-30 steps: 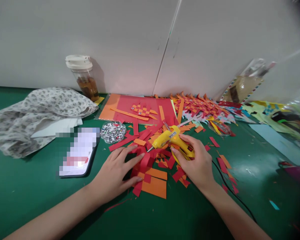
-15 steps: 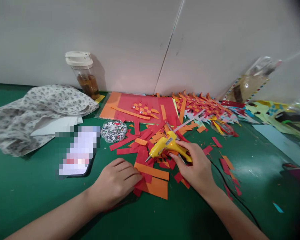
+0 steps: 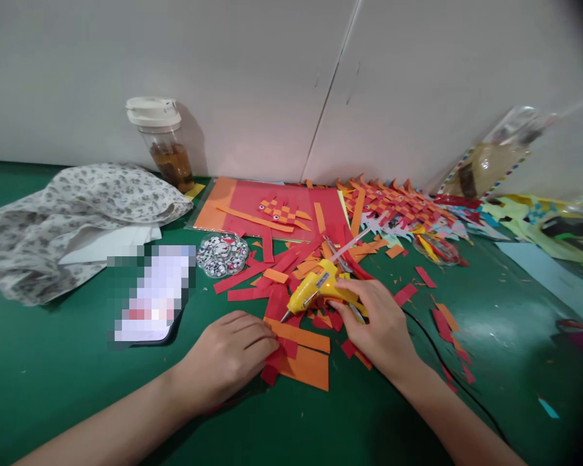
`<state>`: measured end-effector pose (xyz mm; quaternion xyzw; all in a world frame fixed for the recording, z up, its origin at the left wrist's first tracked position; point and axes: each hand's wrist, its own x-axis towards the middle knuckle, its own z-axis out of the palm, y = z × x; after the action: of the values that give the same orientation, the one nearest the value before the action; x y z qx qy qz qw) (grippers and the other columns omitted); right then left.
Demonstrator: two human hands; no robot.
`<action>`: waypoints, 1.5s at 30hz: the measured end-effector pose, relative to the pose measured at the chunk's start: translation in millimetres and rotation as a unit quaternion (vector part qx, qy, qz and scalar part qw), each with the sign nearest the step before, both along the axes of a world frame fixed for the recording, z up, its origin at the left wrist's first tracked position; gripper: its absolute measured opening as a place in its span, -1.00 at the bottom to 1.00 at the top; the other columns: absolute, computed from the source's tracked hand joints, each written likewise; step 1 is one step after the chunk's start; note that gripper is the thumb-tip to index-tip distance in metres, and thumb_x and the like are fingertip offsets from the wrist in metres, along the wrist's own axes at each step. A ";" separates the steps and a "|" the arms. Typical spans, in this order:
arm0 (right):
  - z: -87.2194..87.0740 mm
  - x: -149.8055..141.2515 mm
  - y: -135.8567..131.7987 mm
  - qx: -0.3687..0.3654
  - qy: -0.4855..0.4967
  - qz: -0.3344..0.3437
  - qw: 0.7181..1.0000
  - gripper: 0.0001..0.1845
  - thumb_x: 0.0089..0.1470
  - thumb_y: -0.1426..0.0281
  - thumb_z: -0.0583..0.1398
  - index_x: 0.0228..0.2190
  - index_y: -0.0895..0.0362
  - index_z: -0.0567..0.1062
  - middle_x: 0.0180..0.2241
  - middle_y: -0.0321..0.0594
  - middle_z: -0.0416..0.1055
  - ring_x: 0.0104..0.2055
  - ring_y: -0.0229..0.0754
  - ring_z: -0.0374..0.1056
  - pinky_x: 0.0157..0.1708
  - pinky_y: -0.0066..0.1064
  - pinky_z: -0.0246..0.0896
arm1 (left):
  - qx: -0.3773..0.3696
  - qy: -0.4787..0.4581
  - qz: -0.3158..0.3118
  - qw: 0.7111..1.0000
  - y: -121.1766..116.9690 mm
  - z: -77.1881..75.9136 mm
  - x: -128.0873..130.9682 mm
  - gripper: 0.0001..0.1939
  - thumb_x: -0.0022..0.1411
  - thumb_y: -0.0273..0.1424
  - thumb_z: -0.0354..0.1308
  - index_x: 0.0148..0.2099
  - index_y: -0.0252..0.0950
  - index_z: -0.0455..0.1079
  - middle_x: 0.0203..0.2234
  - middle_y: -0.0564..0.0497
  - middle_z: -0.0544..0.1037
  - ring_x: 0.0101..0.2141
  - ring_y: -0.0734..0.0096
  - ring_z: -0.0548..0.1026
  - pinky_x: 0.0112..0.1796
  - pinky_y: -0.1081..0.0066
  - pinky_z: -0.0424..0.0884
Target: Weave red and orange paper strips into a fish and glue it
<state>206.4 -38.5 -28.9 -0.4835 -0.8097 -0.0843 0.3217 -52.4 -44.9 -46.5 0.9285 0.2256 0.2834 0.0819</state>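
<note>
My right hand point(image 3: 376, 323) is wrapped round a yellow hot glue gun point(image 3: 315, 289), with a clear glue stick point(image 3: 354, 244) poking out of its back. The gun's metal nozzle points down and left, at the upper left end of an orange paper strip point(image 3: 301, 335); whether it touches cannot be made out. My left hand point(image 3: 236, 353) is closed, its fingertips on the left edge of the red and orange paper strips point(image 3: 304, 373) on the green table. What lies under those fingertips is hidden.
Red and orange scraps point(image 3: 291, 262) lie beyond the gun, with scissors point(image 3: 352, 262) among them. Nearby are a tub of googly eyes point(image 3: 222, 254), a phone point(image 3: 158, 291), a drink bottle point(image 3: 162, 145), a cloth point(image 3: 92, 200) and woven paper fish point(image 3: 403, 200). A black cord point(image 3: 447, 366) trails right.
The glue gun has tilted and shifted slightly left and down, bringing its nozzle to the orange strip's upper left end. My left hand stays on the paper.
</note>
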 end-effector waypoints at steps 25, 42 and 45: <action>-0.5 2.3 -1.1 0.028 0.009 0.032 0.999 -0.79 0.00 0.57 0.17 -0.30 0.07 0.34 -0.28 -0.13 0.45 -0.23 -0.09 0.37 -0.23 -0.17 0.30 | 0.032 0.006 0.020 0.999 -1.7 -0.2 -0.1 -0.80 0.27 -0.52 -0.07 -0.17 -0.31 0.37 -0.36 -0.01 0.59 -0.37 0.38 0.54 -0.28 0.30 0.47; 0.6 1.9 -1.2 0.015 -0.005 0.020 1.000 -0.79 0.00 0.56 0.17 -0.30 0.10 0.31 -0.27 -0.10 0.43 -0.19 -0.06 0.35 -0.20 -0.14 0.29 | 0.037 0.014 0.029 0.999 -1.8 1.4 -1.1 -0.80 0.24 -0.51 -0.05 -0.17 -0.28 0.38 -0.32 0.00 0.60 -0.25 0.29 0.54 -0.21 0.21 0.43; 0.3 2.5 -1.6 0.005 -0.002 0.026 1.000 -0.80 0.00 0.55 0.17 -0.31 0.09 0.32 -0.27 -0.11 0.43 -0.20 -0.06 0.34 -0.21 -0.15 0.30 | 0.041 0.010 0.032 0.999 -1.8 1.5 -0.9 -0.80 0.24 -0.51 -0.05 -0.18 -0.28 0.39 -0.33 0.01 0.60 -0.29 0.31 0.55 -0.22 0.22 0.43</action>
<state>208.8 -40.1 -28.5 -0.4602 -0.8223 -0.0805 0.3248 -53.3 -46.8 -45.1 0.9261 0.2440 0.2859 0.0322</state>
